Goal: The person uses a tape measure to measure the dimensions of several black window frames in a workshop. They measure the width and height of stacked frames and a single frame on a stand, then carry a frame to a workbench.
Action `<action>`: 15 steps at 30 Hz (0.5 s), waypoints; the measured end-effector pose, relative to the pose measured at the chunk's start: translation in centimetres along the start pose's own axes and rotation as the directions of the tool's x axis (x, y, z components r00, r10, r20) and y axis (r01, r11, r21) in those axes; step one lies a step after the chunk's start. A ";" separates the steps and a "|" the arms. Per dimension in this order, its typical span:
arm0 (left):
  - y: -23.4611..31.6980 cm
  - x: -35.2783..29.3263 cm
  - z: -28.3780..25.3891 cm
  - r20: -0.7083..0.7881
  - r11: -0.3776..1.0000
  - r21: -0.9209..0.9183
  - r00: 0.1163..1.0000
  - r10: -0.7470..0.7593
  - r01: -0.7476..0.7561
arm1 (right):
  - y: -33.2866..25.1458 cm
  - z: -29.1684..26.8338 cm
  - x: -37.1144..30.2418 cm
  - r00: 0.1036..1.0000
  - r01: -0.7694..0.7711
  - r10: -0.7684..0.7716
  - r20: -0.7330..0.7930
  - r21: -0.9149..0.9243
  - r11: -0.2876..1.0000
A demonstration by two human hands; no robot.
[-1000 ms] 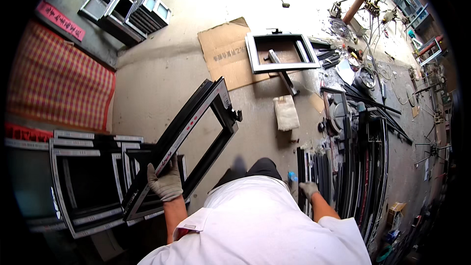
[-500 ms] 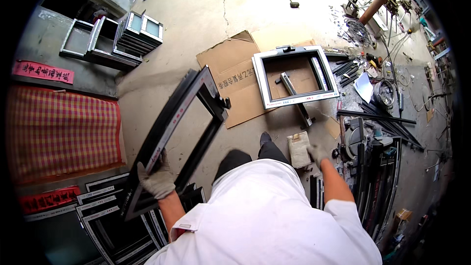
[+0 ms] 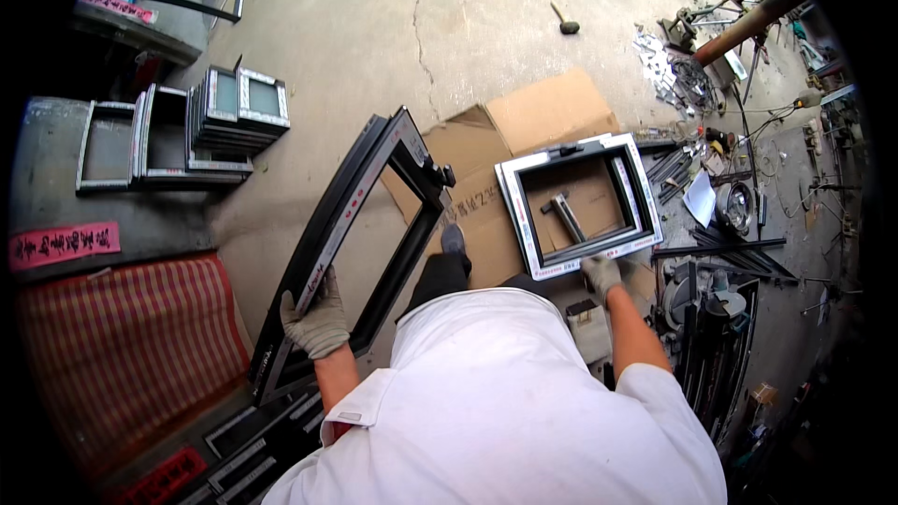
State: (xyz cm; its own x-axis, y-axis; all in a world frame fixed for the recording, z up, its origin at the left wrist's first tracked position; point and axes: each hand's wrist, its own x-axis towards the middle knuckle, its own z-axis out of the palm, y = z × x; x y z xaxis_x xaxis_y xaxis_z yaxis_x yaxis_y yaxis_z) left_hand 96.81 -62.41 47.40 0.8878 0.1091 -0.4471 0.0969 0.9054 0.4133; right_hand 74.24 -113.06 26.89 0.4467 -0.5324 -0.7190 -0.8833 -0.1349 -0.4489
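My left hand [image 3: 318, 318], in a grey work glove, grips the side rail of a black window frame [image 3: 323, 252]. That frame is tilted up at my left, with a dark handle or latch on its far side. My gloved right hand [image 3: 601, 275] is at the lower edge of a smaller white-and-black window frame [image 3: 547, 270]. Its fingers are curled; what they hold, if anything, is hidden. Inside the smaller frame's opening shows a short metal profile piece [image 3: 567, 217]. A pale block-shaped thing [image 3: 587, 329] is just below my right hand.
Flattened cardboard [image 3: 552, 112] lies under the smaller frame. A mallet [image 3: 568, 27] rests on the floor ahead. Stacked frames [image 3: 238, 122] stand at left beside a checked cloth [image 3: 140, 346]. Black profiles [image 3: 739, 257], cables and tools crowd the right.
My right hand has moved from beside the pale block-shaped thing up to the smaller frame's lower edge. My left hand keeps hold of the black frame. The whole view has shifted.
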 end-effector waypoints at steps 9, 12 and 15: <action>-4.6 19.2 17.3 0.052 0.992 0.057 0.992 -0.112 0.109 | 0.0 3.2 0.9 0.935 -0.349 0.353 0.014 0.201 0.915; -7.2 24.6 21.6 0.074 0.990 0.090 0.990 -0.116 0.110 | -6.5 1.8 5.6 0.909 -0.415 0.398 0.121 0.330 0.848; -10.5 29.9 26.6 0.100 0.982 0.133 0.984 -0.148 0.134 | -13.1 0.0 13.4 0.955 -0.287 0.295 0.000 0.243 0.927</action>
State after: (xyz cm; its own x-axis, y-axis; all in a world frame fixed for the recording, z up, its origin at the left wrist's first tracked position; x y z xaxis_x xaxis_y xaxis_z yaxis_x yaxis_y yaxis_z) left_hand 134.29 -79.55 50.77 0.9041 -0.0677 -0.4220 0.2742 0.8491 0.4514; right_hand 91.84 -118.46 23.18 0.1660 -0.5482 -0.8197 -0.9120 0.2307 -0.3390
